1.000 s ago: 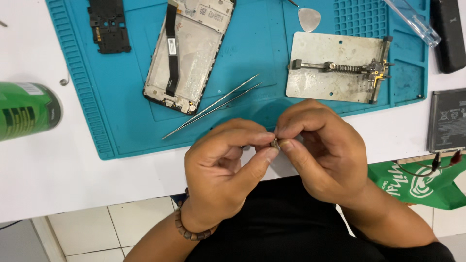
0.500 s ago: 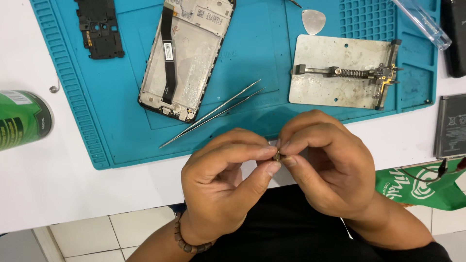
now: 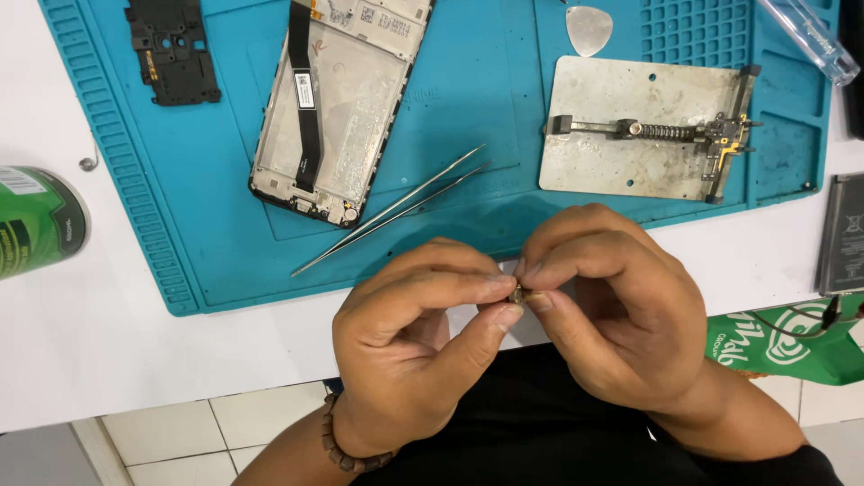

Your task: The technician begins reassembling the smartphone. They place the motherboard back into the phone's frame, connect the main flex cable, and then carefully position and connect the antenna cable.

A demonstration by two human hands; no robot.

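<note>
My left hand and my right hand meet at the table's near edge, fingertips pinched together on a tiny dark metal part. Most of that part is hidden by the fingers. Beyond the hands lies a blue work mat with an opened phone frame, its ribbon cable exposed. A pair of steel tweezers lies diagonally on the mat just above my left hand.
A metal board-holder plate sits on the mat's right part, a black plastic cover piece at its top left, a grey pick near the top. A green can lies at left, green cloth and a flat battery at right.
Both hands stay pinched on the small part with only slight finger shifts. The view has drifted a little, so the mat and can sit further left in frame.
</note>
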